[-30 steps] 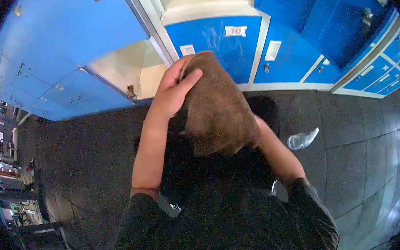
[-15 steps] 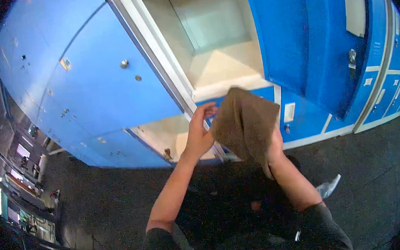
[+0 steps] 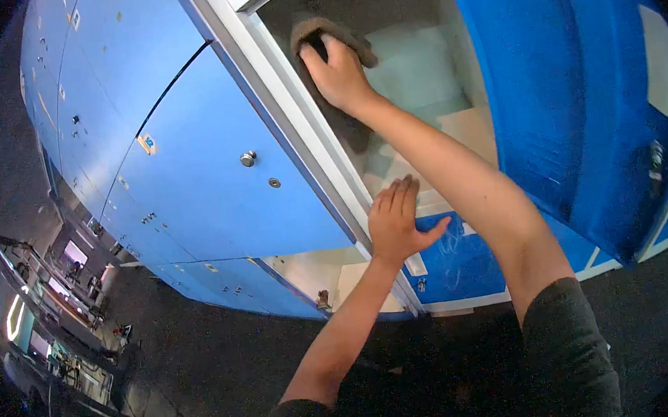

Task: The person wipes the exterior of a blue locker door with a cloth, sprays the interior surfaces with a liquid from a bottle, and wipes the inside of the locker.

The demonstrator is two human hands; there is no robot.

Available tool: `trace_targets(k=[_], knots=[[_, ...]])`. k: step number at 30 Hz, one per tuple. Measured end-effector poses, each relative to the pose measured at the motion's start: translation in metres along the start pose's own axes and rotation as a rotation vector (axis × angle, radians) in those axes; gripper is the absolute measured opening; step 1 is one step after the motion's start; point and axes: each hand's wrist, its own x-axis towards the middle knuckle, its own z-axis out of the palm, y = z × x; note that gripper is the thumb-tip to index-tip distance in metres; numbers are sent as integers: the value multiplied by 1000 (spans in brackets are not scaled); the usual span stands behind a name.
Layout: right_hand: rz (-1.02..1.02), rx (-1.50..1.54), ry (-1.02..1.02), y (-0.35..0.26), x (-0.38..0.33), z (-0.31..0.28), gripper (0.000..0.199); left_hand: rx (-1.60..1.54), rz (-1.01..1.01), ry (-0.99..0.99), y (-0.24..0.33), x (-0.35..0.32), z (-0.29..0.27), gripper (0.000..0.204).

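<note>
My right hand (image 3: 341,77) reaches up inside an open locker compartment (image 3: 417,66) and grips a folded brown cloth (image 3: 309,29). The cloth lies against the upper left part of the compartment's inside, and part of it is hidden by the hand. My left hand (image 3: 396,223) rests with fingers spread at the compartment's lower front edge, holding nothing. To the right, the compartment's blue door (image 3: 533,72) stands swung outward.
Closed light-blue locker doors (image 3: 211,164) with small round knobs fill the left. A lower compartment (image 3: 320,277) beside my left forearm is open. Dark floor (image 3: 197,363) runs below the lockers. Gym-like equipment (image 3: 63,288) shows at the far left.
The cloth, held in front of the lockers before, has gone up into the compartment with my right hand. My left hand has moved down and right onto the compartment's front edge.
</note>
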Motion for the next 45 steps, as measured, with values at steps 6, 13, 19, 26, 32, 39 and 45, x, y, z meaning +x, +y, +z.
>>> trace_targets(k=[6, 13, 19, 26, 32, 39, 45], knots=[[-51, -26, -134, 75, 33, 60, 50, 34, -6, 71, -1, -1, 8, 76], [-302, -60, -383, 128, 62, 69, 71, 41, -64, 51, 6, -2, 11, 75], [-42, 97, -275, 111, 65, 65, 77, 83, -73, 11, 4, -7, 13, 75], [9, 174, -238, 106, 73, 62, 59, 45, -114, -36, 1, -8, 4, 78], [-398, -101, -157, 98, 52, 60, 54, 57, 200, -1194, 43, -97, -44, 64], [-198, 21, -367, 70, 34, 55, 66, -617, 320, -1531, -9, -288, -186, 85], [-144, 89, -360, 97, 39, 52, 72, -587, 69, -1276, -6, -343, -210, 87]])
